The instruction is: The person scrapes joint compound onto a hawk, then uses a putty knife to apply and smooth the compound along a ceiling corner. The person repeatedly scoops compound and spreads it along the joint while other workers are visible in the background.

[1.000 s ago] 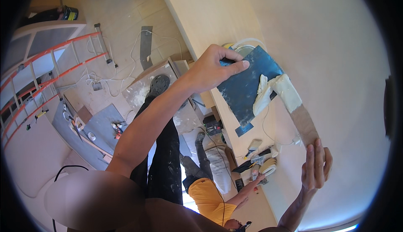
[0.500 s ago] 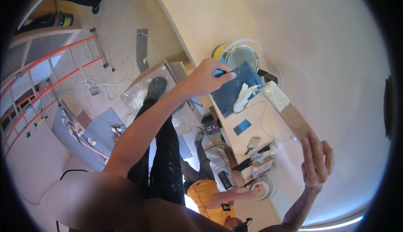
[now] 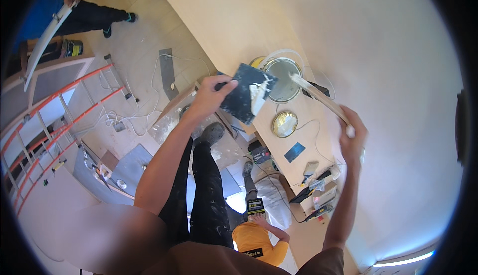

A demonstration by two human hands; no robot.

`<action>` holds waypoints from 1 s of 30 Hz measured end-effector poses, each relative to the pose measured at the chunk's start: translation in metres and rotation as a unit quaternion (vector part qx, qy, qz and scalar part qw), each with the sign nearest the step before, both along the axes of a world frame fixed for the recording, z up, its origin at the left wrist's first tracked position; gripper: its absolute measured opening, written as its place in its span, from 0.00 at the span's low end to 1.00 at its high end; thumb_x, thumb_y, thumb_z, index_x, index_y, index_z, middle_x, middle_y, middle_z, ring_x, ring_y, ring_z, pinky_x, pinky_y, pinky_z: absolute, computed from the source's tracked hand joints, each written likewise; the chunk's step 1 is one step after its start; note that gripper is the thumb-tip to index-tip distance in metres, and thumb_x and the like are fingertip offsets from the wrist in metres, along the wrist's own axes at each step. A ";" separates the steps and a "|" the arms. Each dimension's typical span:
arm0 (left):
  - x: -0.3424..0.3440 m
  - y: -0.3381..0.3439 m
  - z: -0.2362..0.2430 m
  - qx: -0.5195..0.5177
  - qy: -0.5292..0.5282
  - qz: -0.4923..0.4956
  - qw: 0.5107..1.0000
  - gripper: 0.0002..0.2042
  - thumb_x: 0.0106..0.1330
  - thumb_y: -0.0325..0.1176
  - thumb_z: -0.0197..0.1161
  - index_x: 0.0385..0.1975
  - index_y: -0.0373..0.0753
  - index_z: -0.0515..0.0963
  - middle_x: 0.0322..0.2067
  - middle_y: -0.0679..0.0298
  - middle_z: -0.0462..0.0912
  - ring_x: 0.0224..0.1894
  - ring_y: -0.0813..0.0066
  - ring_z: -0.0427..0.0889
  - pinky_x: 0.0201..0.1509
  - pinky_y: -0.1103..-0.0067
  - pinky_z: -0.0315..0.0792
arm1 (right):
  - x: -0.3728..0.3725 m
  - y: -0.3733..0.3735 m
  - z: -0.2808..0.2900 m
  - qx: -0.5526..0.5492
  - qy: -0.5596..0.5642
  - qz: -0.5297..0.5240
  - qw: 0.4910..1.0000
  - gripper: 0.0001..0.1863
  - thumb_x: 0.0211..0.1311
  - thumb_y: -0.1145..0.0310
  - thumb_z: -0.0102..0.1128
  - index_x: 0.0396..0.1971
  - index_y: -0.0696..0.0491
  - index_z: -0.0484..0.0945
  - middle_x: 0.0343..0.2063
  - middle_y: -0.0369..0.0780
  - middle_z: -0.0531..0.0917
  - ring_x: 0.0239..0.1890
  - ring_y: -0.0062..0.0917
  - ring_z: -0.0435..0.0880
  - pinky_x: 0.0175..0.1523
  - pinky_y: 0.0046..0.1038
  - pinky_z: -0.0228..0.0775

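My left hand [image 3: 211, 95] grips a dark square plate [image 3: 239, 89] with a lump of cream paste [image 3: 258, 95] on it. My right hand [image 3: 352, 138] is closed on a long wooden stirring stick [image 3: 321, 100], seen more edge-on, its paste-smeared tip at an open metal can [image 3: 279, 88] on the pale wooden surface [image 3: 219, 16]. A smaller round gold-rimmed tin or lid [image 3: 285, 123] lies just below the can, and a small blue card [image 3: 295, 152] lies farther down that surface.
An orange-railed ladder [image 3: 69, 104] and cables [image 3: 139, 128] are at left. A person [image 3: 79, 18] stands upper left holding a curved white strip. A co-worker in yellow [image 3: 254, 240] is below, near tools [image 3: 313, 195] and a white sack [image 3: 273, 203]. A curved wall fills the right.
My left hand and plate moved left, away from the can. The stick has turned and its tip moved left to the can. The round tin below it became visible. The upper-left person came further into view.
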State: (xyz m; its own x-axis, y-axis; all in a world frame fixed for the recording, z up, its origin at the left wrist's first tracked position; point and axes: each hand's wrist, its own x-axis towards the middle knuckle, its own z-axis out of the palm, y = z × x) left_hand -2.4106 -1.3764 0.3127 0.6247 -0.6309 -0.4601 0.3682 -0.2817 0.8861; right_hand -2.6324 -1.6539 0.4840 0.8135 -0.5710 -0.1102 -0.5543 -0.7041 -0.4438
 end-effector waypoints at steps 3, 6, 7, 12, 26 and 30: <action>0.012 0.019 0.000 0.023 -0.017 -0.007 1.000 0.12 0.70 0.36 0.65 0.38 0.30 0.83 0.29 0.67 0.83 0.33 0.83 0.76 0.38 0.81 0.70 | 0.011 -0.005 -0.108 0.075 0.011 -0.042 0.996 0.17 0.59 0.79 0.63 0.49 0.57 0.83 0.41 0.48 0.86 0.41 0.40 0.86 0.49 0.33 0.76; 0.020 0.034 0.001 0.049 -0.005 -0.035 0.998 0.12 0.70 0.36 0.65 0.37 0.30 0.83 0.28 0.70 0.81 0.31 0.84 0.73 0.36 0.81 0.69 | 0.014 0.001 -0.187 0.007 0.049 -0.005 0.999 0.14 0.59 0.75 0.63 0.47 0.55 0.83 0.35 0.50 0.85 0.36 0.46 0.84 0.43 0.41 0.76; 0.022 0.039 0.001 0.056 -0.012 -0.032 0.998 0.12 0.70 0.36 0.65 0.36 0.30 0.83 0.28 0.70 0.80 0.31 0.84 0.73 0.36 0.82 0.68 | 0.022 0.008 -0.194 0.010 0.083 -0.011 0.996 0.14 0.60 0.75 0.63 0.47 0.55 0.83 0.37 0.49 0.85 0.38 0.46 0.84 0.45 0.41 0.76; 0.023 0.055 0.001 0.043 0.002 -0.012 0.999 0.11 0.71 0.35 0.64 0.34 0.32 0.83 0.26 0.73 0.78 0.30 0.87 0.70 0.34 0.84 0.65 | 0.026 0.021 -0.215 -0.004 0.127 0.015 0.992 0.15 0.60 0.70 0.62 0.47 0.52 0.84 0.43 0.45 0.86 0.43 0.44 0.84 0.49 0.41 0.76; 0.007 0.053 0.094 -0.083 0.202 -0.157 0.963 0.08 0.70 0.31 0.65 0.31 0.32 0.81 0.27 0.73 0.78 0.31 0.87 0.72 0.36 0.84 0.67 | 0.039 0.095 -0.097 0.635 -0.116 -0.153 0.748 0.20 0.72 0.58 0.57 0.54 0.56 0.80 0.43 0.42 0.87 0.36 0.24 0.84 0.47 0.27 0.77; 0.012 0.044 0.166 -0.094 0.107 -0.407 0.902 0.08 0.68 0.31 0.66 0.35 0.31 0.82 0.27 0.67 0.81 0.32 0.83 0.74 0.39 0.80 0.69 | 0.053 0.142 -0.025 0.751 -0.085 -0.056 0.653 0.20 0.73 0.59 0.58 0.51 0.62 0.80 0.36 0.40 0.86 0.37 0.21 0.84 0.45 0.25 0.77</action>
